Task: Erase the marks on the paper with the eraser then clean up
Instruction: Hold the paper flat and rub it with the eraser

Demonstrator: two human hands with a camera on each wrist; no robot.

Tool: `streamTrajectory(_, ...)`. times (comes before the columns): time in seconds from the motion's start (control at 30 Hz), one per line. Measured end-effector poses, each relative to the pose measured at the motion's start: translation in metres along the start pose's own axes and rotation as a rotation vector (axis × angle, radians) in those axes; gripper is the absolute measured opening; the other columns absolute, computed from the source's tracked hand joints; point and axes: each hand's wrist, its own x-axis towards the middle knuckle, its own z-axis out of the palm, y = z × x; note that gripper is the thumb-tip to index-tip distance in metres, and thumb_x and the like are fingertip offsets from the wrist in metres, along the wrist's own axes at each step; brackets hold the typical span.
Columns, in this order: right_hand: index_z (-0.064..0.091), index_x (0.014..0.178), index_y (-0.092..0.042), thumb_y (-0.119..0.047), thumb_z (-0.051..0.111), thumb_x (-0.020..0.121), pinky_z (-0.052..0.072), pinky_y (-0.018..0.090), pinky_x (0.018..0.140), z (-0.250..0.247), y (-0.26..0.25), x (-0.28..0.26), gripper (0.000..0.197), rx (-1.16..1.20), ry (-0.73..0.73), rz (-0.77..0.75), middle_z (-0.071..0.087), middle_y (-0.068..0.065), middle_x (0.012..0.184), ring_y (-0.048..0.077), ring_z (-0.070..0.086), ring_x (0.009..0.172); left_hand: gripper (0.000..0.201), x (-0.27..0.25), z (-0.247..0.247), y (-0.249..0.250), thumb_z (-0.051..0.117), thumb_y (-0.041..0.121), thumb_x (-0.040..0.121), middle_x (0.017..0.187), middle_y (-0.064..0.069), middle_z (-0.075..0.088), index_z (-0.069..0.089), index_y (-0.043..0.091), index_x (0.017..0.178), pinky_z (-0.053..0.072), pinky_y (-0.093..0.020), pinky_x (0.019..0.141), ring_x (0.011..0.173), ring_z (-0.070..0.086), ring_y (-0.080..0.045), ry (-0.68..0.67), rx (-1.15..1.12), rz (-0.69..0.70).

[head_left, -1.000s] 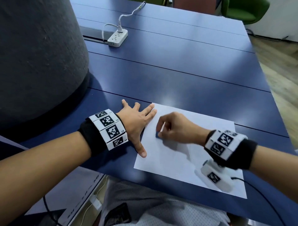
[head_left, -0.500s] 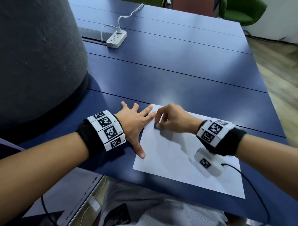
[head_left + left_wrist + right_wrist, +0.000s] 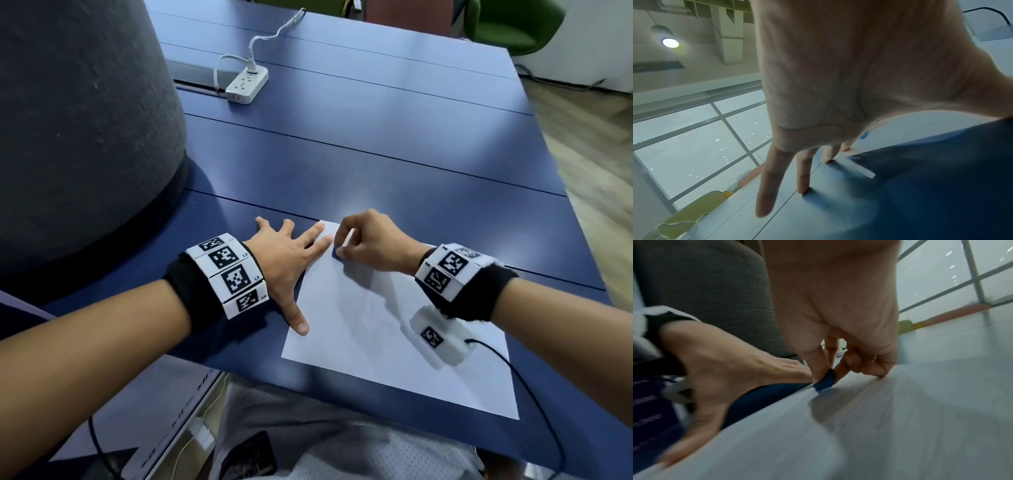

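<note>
A white sheet of paper (image 3: 376,329) lies on the blue table (image 3: 376,137) near its front edge. My right hand (image 3: 368,245) pinches a small blue eraser (image 3: 337,253) between thumb and fingers and presses it on the paper near the far left corner; the eraser (image 3: 825,380) shows clearly in the right wrist view. My left hand (image 3: 287,263) lies flat with spread fingers along the paper's left edge, its index fingertip and thumb on the sheet. In the left wrist view the left hand (image 3: 838,97) spans table and paper (image 3: 920,128). No marks are visible on the sheet.
A big grey fabric-covered column (image 3: 78,120) rises at the left of the table. A white power strip (image 3: 246,85) with its cable lies at the far left. A green chair (image 3: 513,24) stands beyond the table's far right corner. Wooden floor lies to the right.
My right hand has slid the eraser up and left across the paper, toward the far left corner and the left hand's fingertips. The left hand has stayed flat in place.
</note>
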Motion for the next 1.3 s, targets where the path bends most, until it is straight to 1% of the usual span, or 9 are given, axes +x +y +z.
streamTrajectory(0.13, 0.069, 0.078, -0.018, -0.014, 0.072, 0.078, 0.036, 0.007, 0.048, 0.013, -0.010, -0.022, 0.005, -0.034, -0.224, -0.073, 0.058, -0.011, 0.058, -0.004, 0.051, 0.046, 0.155, 0.001, 0.000, 0.001, 0.064, 0.093, 0.034, 0.163, 0.004, -0.012, -0.012, 0.028, 0.153, 0.029, -0.070, 0.096, 0.133, 0.028, -0.041, 0.003, 0.006, -0.004)
streamTrajectory(0.3, 0.072, 0.086, -0.012, -0.013, 0.071, 0.079, 0.035, 0.003, 0.045, -0.011, 0.007, 0.001, 0.007, -0.023, -0.001, 0.041, 0.067, 0.001, 0.072, 0.000, 0.054, 0.054, 0.155, 0.001, -0.001, 0.002, 0.063, 0.093, 0.036, 0.163, 0.001, -0.011, -0.012, 0.025, 0.153, 0.029, -0.068, 0.096, 0.131, 0.031, -0.043, -0.002, 0.050, -0.009)
streamTrajectory(0.4, 0.070, 0.079, -0.013, -0.010, 0.071, 0.077, 0.034, 0.006, 0.045, 0.000, 0.004, -0.019, 0.004, 0.003, -0.096, 0.008, 0.060, -0.007, 0.058, -0.003, 0.052, 0.045, 0.153, 0.002, -0.002, 0.003, 0.066, 0.091, 0.037, 0.163, -0.004, -0.012, -0.015, 0.031, 0.152, 0.027, -0.068, 0.098, 0.132, 0.030, -0.046, -0.019, 0.055, -0.015)
streamTrajectory(0.5, 0.070, 0.076, -0.018, -0.013, 0.072, 0.077, 0.035, 0.007, 0.047, 0.003, 0.001, -0.029, 0.005, -0.043, -0.213, -0.025, 0.060, -0.011, 0.057, -0.004, 0.051, 0.045, 0.153, 0.003, -0.003, 0.006, 0.068, 0.090, 0.038, 0.163, -0.006, -0.013, -0.017, 0.032, 0.152, 0.026, -0.068, 0.100, 0.134, 0.029, -0.047, -0.023, 0.074, -0.021)
streamTrajectory(0.67, 0.070, 0.085, -0.009, -0.012, 0.070, 0.079, 0.033, 0.004, 0.042, -0.008, 0.012, -0.014, 0.006, 0.058, 0.007, 0.072, 0.063, -0.006, 0.062, -0.005, 0.053, 0.045, 0.151, 0.002, -0.006, 0.010, 0.071, 0.086, 0.041, 0.163, -0.009, -0.012, -0.018, 0.034, 0.151, 0.023, -0.069, 0.104, 0.135, 0.027, -0.052, -0.038, 0.092, -0.038)
streamTrajectory(0.87, 0.070, 0.078, -0.014, -0.012, 0.070, 0.077, 0.038, 0.009, 0.049, 0.009, -0.002, -0.048, 0.003, -0.011, -0.169, -0.022, 0.057, -0.009, 0.057, 0.000, 0.050, 0.047, 0.151, 0.002, -0.010, 0.013, 0.071, 0.086, 0.042, 0.162, -0.012, -0.014, -0.020, 0.036, 0.151, 0.025, -0.068, 0.104, 0.135, 0.027, -0.054, -0.053, 0.118, -0.047)
streamTrajectory(1.03, 0.070, 0.082, -0.012, -0.014, 0.071, 0.078, 0.034, 0.004, 0.043, -0.003, 0.008, -0.031, 0.004, 0.042, 0.012, 0.084, 0.060, -0.009, 0.061, -0.002, 0.052, 0.046, 0.149, 0.000, -0.013, 0.014, 0.071, 0.086, 0.043, 0.162, -0.010, -0.013, -0.019, 0.036, 0.151, 0.030, -0.064, 0.102, 0.134, 0.029, -0.052, -0.060, 0.123, -0.047)
streamTrajectory(1.2, 0.068, 0.077, -0.016, -0.012, 0.069, 0.078, 0.038, 0.010, 0.051, 0.019, -0.009, -0.062, 0.004, -0.004, -0.224, -0.040, 0.060, -0.007, 0.061, 0.003, 0.051, 0.051, 0.149, -0.001, -0.013, 0.014, 0.072, 0.084, 0.045, 0.162, -0.009, -0.018, -0.020, 0.036, 0.151, 0.030, -0.065, 0.103, 0.137, 0.022, -0.055, -0.082, 0.117, -0.051)
streamTrajectory(1.3, 0.067, 0.077, -0.019, -0.015, 0.070, 0.078, 0.036, 0.006, 0.049, 0.006, -0.003, -0.045, 0.005, -0.036, -0.104, 0.013, 0.059, -0.013, 0.062, -0.002, 0.052, 0.051, 0.149, -0.002, -0.015, 0.015, 0.073, 0.083, 0.045, 0.162, -0.010, -0.016, -0.020, 0.036, 0.151, 0.029, -0.065, 0.103, 0.137, 0.024, -0.055, -0.078, 0.114, -0.053)
